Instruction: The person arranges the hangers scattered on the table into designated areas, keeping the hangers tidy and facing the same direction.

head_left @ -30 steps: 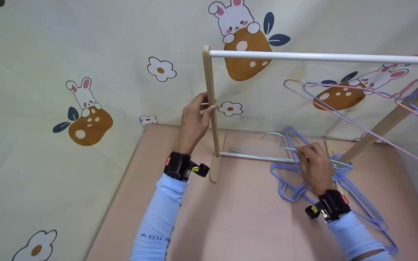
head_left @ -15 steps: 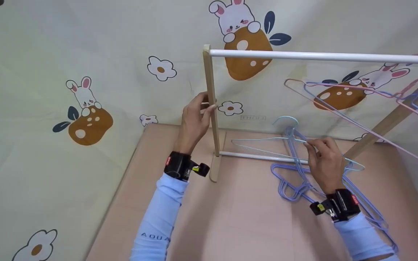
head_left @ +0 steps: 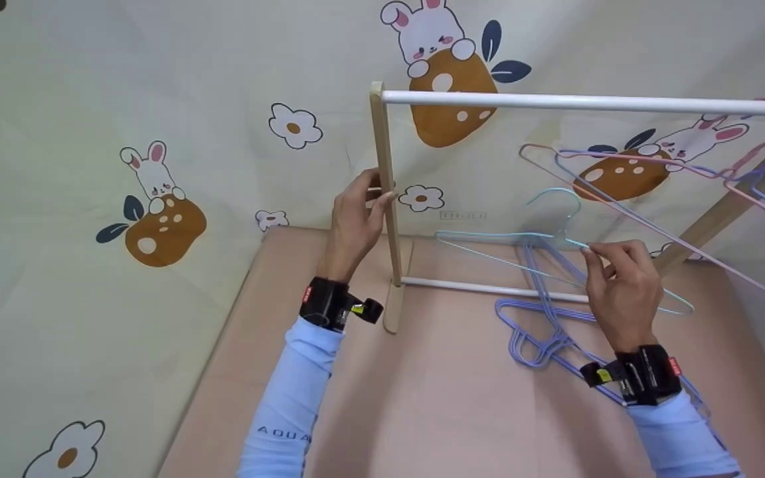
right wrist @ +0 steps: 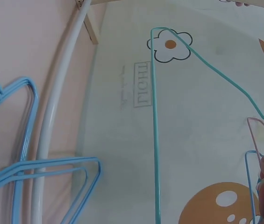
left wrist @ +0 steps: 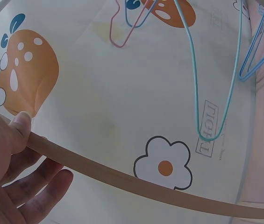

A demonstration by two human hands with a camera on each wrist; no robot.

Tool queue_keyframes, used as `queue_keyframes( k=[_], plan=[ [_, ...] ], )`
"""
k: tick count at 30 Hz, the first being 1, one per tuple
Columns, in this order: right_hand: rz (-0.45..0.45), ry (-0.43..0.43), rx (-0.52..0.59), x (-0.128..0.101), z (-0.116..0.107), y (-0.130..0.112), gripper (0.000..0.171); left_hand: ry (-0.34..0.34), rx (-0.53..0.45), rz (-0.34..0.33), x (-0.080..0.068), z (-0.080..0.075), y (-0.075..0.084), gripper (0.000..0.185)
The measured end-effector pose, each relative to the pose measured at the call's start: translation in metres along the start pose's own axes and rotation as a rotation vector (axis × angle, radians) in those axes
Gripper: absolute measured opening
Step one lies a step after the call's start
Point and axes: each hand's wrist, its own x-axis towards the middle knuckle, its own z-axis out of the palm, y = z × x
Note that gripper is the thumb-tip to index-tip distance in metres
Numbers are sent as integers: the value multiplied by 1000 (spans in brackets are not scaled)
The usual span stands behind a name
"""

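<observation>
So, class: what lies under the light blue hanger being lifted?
Under the light blue hanger, pinched by the right hand, lie the rack's lower white bar and a pile of blue hangers. The hand and wrist cover part of the pile.

The head view looks forward and down from above onto the small wooden rack with white rails [head_left: 555, 103] and both forearms. The left wrist view sits close beside the rack's pale wooden post [left wrist: 122, 175], facing the cartoon-printed backdrop. The right wrist view looks along the thin teal wire hanger [right wrist: 156, 140]; all three share it.
</observation>
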Motion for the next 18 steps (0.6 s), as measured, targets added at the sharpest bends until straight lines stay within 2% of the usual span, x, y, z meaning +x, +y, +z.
queue_keyframes(
  k=[4,7,14,18],
  plan=[
    [17,43,-1,10,-10,-19,10,0,-12,5,0,0,0,30],
    [16,61,12,16,-16,-25,10,3,-24,11,0,-1,0,31],
    [13,53,-16,16,-22,0,11,2,-18,3,0,0,-1,30],
    [9,61,-24,19,-27,4,13,0,-25,1,0,1,-1,30]
  ],
)
